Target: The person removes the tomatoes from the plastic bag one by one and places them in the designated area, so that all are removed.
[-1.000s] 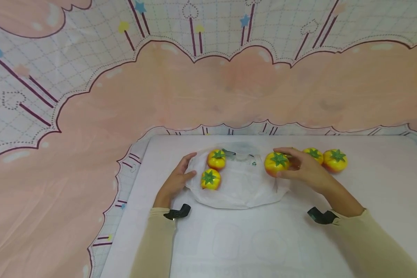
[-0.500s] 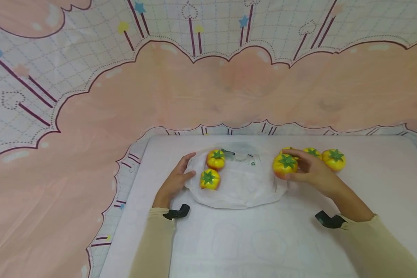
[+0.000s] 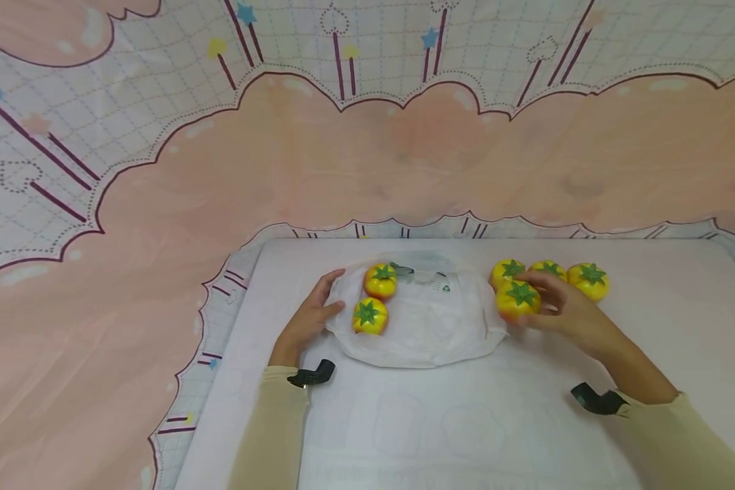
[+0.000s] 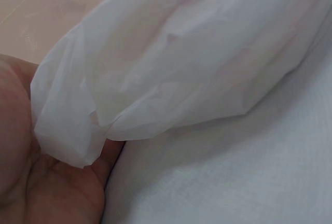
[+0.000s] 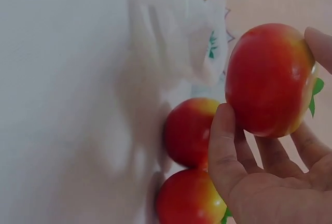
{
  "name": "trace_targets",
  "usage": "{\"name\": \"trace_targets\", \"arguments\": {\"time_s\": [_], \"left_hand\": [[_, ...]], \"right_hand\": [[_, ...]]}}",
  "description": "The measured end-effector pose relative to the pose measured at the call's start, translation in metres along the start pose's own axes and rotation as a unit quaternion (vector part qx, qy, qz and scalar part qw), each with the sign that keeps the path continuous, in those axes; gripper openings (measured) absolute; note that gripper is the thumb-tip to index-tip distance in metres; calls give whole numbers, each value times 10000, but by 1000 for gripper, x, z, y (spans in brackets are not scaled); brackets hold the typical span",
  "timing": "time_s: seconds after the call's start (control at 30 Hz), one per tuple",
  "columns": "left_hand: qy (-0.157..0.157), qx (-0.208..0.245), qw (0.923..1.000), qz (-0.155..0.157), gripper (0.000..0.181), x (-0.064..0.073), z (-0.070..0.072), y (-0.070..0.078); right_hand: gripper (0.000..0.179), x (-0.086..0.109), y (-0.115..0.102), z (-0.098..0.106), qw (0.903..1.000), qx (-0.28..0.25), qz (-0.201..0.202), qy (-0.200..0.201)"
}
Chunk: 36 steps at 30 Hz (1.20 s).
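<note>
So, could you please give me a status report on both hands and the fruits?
Left hand touching white bag, left side. Right hand holding yellow-red fruit, aloft. Two fruits in bag, three others outside. No obstruction seen.

One white bag [image 3: 431, 330] lies on one worktop [image 3: 429, 452]. There are six yellow-and-red fruits [image 3: 370, 329]: two at the bag's left side, three together to the bag's right, and one in the right grip [image 3: 560, 309] near the bag's right edge. Grips number two, the left grip [image 3: 306, 320] being at the bag's left edge; dark wrist devices [image 3: 599, 400], two; sleeves [image 3: 275, 429], two.
</note>
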<state>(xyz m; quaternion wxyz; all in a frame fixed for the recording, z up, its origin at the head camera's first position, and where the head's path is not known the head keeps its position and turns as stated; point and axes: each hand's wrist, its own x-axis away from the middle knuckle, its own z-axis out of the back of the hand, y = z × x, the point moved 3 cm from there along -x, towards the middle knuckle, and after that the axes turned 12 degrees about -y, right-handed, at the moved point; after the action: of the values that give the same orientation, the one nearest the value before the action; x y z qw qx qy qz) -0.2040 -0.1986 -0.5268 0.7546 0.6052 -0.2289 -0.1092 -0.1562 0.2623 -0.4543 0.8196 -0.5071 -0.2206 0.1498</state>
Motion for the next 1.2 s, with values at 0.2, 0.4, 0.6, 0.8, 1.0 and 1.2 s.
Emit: {"name": "trace_targets", "arguments": {"time_s": [0.2, 0.4, 0.6, 0.8, 1.0, 1.2], "left_hand": [[-1, -7, 10000, -40, 64, 0, 1, -1], [-14, 51, 10000, -26, 64, 0, 1, -1], [-17, 84, 10000, -17, 64, 0, 1, 0], [-20, 37, 10000, -35, 64, 1, 0, 1], [-30, 13, 10000, -61, 64, 1, -1, 1], [-45, 34, 9999, -91, 64, 1, 0, 1]], "right_hand": [[69, 7, 6, 1, 9999, -168, -39, 4], [69, 9, 14, 1, 9999, -162, 43, 26], [73, 11, 21, 0, 10000, -19, -90, 21], [73, 13, 22, 0, 9999, 70, -110, 52], [71, 13, 26, 1, 9997, 162, -162, 75], [73, 13, 34, 3, 9989, 261, -398, 51]]}}
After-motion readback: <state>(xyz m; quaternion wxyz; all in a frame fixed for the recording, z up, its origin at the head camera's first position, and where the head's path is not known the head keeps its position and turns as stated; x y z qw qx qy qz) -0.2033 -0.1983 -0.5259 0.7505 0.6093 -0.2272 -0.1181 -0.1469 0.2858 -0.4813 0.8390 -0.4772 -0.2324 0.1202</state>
